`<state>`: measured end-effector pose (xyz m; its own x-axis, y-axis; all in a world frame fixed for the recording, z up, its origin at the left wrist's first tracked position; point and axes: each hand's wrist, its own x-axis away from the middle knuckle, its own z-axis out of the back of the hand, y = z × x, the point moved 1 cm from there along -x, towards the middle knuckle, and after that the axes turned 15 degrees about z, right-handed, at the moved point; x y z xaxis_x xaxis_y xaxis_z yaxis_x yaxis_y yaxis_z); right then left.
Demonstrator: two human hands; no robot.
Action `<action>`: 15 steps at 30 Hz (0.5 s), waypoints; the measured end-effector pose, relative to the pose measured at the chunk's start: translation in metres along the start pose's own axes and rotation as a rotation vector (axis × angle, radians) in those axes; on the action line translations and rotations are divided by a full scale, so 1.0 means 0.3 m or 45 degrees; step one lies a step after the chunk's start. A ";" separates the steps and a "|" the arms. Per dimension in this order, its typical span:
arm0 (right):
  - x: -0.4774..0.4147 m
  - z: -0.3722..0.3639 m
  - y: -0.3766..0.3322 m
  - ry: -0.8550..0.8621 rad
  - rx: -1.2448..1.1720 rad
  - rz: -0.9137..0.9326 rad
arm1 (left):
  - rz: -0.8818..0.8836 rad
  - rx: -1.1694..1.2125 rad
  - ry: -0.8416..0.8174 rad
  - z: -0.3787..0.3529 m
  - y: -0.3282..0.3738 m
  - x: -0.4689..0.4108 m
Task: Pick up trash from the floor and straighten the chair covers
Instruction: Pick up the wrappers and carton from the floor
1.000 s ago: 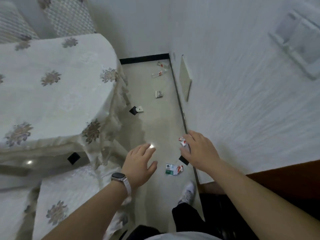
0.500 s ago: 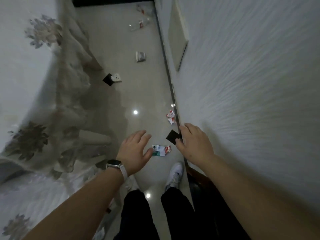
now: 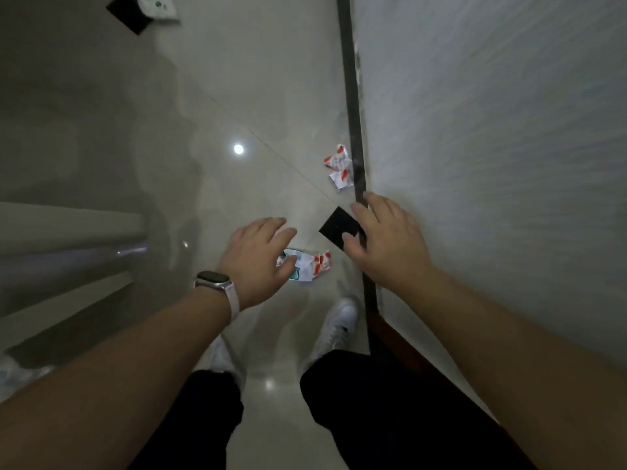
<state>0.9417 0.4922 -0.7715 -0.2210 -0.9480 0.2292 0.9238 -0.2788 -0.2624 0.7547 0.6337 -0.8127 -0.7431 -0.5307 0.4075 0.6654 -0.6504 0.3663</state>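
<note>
On the glossy pale tiled floor lie three crumpled wrappers: a white, green and red one under the left hand, and two red-and-white ones against the dark baseboard. A flat black square lies beneath the right hand. Both hands are spread, fingers loose, gripping nothing. Another black piece with white paper sits at the top edge.

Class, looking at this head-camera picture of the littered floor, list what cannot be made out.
- Crumpled white, green and red wrapper: its left part is hidden behind the left hand.
- Flat black square piece: one corner is covered by the right hand.
- Wrapper print: too blurred to read.
</note>
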 end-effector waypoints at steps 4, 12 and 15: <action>-0.115 -0.275 0.137 -0.150 0.083 0.107 | -0.068 -0.048 -0.040 -0.296 -0.061 -0.139; -0.372 -0.644 0.420 -0.238 0.243 0.287 | -0.395 -0.264 -0.125 -0.744 -0.147 -0.363; -0.461 -0.722 0.503 -0.257 0.229 0.264 | -0.597 -0.339 -0.150 -0.847 -0.151 -0.403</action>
<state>1.0440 0.5480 -1.0459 0.0274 -0.9270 0.3740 0.9870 -0.0343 -0.1573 0.7965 0.5893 -1.0912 -0.9326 -0.0965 0.3477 0.2126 -0.9255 0.3134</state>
